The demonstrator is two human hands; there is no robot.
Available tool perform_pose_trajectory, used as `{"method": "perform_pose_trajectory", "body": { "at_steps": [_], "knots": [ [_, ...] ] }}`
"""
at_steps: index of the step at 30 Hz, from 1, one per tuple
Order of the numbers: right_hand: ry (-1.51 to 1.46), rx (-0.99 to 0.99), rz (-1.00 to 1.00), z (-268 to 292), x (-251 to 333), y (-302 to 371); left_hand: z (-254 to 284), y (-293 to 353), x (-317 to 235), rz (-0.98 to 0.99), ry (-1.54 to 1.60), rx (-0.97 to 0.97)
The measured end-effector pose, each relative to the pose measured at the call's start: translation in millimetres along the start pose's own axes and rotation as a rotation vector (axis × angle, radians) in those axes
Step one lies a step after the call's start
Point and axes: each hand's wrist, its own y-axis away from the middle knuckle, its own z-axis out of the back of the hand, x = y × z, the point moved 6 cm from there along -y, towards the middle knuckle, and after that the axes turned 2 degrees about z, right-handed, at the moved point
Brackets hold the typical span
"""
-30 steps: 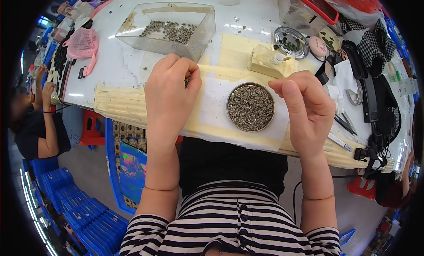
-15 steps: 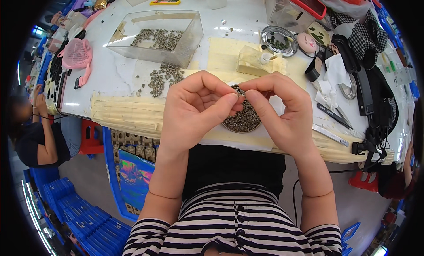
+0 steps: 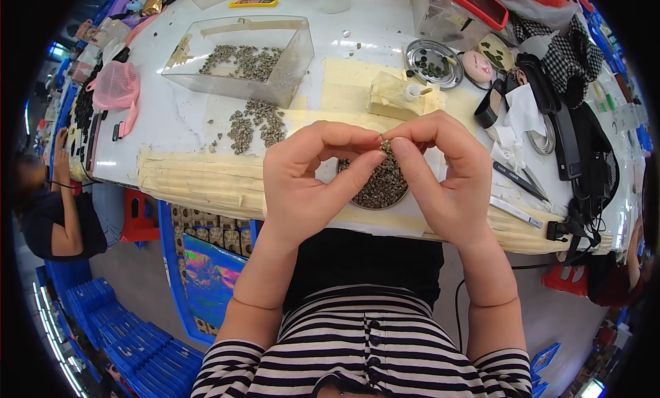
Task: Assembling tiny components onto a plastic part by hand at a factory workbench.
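Observation:
My left hand [image 3: 302, 181] and my right hand [image 3: 447, 178] meet fingertip to fingertip over a round dish [image 3: 371, 206]. Thumb and forefinger are pinched together on each hand. A tiny greyish piece [image 3: 385, 145] shows between the fingertips, too small to name and partly covered by them. Beneath the hands, the dish is full of small dark metal-coloured pieces [image 3: 378, 186]; my fingers hide its far rim. Loose pieces of a similar look [image 3: 256, 125] lie in a pile left of my left hand.
A clear plastic box [image 3: 289, 75] with more small pieces stands at the back left. Beyond the dish sits a tape-covered block [image 3: 399, 99]. To the right are a metal tin [image 3: 434, 62], tweezers [image 3: 519, 180] and black straps [image 3: 567, 137]. A person [image 3: 62, 205] sits at far left.
My left hand has moved slightly right and its fingertips now meet those of my right hand. The tiny piece between them shows more clearly.

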Motion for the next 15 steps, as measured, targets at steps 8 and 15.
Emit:
{"method": "perform_pose_trajectory", "body": {
  "at_steps": [8, 15],
  "knots": [
    [0.063, 0.008, 0.023, -2.1, 1.8, -0.2, -5.4, 4.5, -22.8, -0.367, -0.473, -0.09],
    [0.074, 0.011, 0.029, -3.6, 3.8, -0.8, -4.6, 6.5, -23.3, -0.336, -0.481, -0.091]
  ]
}}
